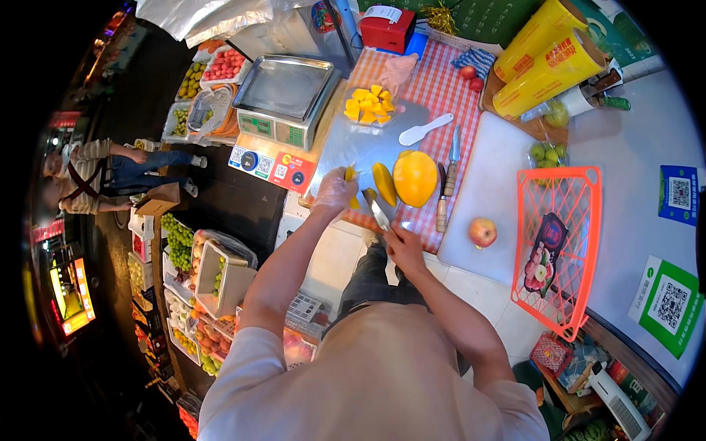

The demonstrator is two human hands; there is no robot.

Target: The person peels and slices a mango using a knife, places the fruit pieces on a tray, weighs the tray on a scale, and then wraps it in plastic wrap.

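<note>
My left hand (334,188), in a clear plastic glove, pinches a yellow mango piece (351,175) at the left of the metal cutting board (338,143). My right hand (401,244) is closed on the handle of a knife (378,212), its blade pointing up-left toward that piece. Just right of the blade lie a long mango slice (383,182) and a large cut mango half (414,178). A tray of mango cubes (368,104) sits higher up, with a white spatula (426,128) below it. More knives (444,202) lie along the board's right side.
A scale (282,88) stands at upper left. Right are a white board (474,147), apple (482,232), orange basket (592,242), green fruit (546,155) and yellow film rolls (540,81). Fruit crates (218,275) line the left. Two people (132,176) are on the far left.
</note>
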